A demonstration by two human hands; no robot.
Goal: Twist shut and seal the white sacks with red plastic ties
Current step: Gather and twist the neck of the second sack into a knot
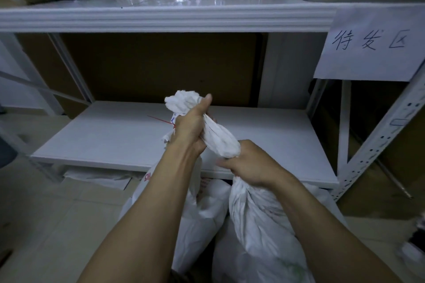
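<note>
Mid-twist; left hand and right hand each grip the white sack neck tight; red tie probably cinches on next.

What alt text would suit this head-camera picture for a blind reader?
Two bare hands grip the twisted neck of a white sack: the left hand near the top, with a thin red tie jutting beside it, the right hand lower down. Behind stands a white shelf.
</note>
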